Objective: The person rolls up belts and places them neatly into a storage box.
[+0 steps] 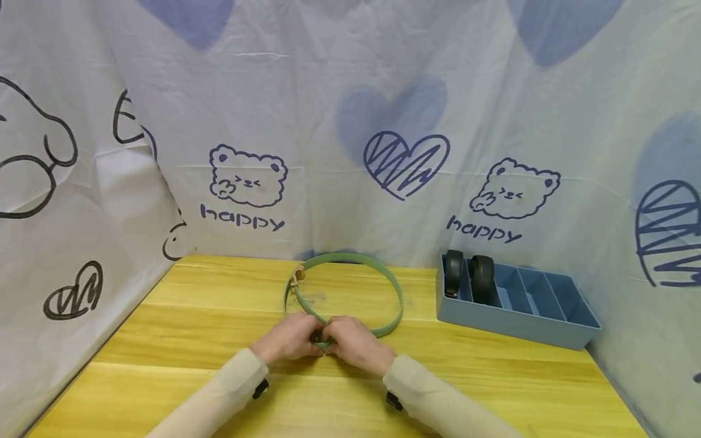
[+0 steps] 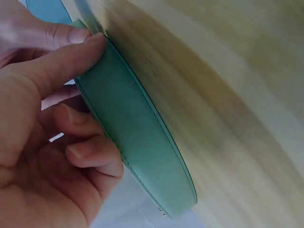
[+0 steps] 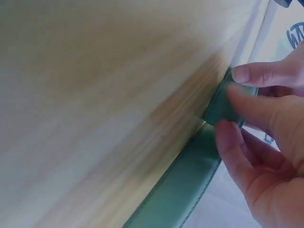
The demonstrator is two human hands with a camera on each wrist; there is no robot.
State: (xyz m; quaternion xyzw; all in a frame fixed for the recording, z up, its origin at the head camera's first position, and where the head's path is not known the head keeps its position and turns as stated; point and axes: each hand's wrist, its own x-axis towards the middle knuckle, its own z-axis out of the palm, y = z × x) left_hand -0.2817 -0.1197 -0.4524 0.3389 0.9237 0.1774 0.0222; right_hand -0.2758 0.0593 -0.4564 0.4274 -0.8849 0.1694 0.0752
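Note:
A green belt lies in a wide loop on the table, its gold-coloured buckle at the far left of the loop. At the near side of the loop both hands meet. My left hand pinches the belt between thumb and fingers; in the left wrist view the stitched strap runs on past its curled fingers. Close beside it, my right hand grips the belt where, in the right wrist view, one end of the strap overlaps another stretch of it.
At the back right of the wooden table stands a blue-grey divided box. Two black rolled items stand in its left compartments. A printed white cloth hangs behind the table and along its sides.

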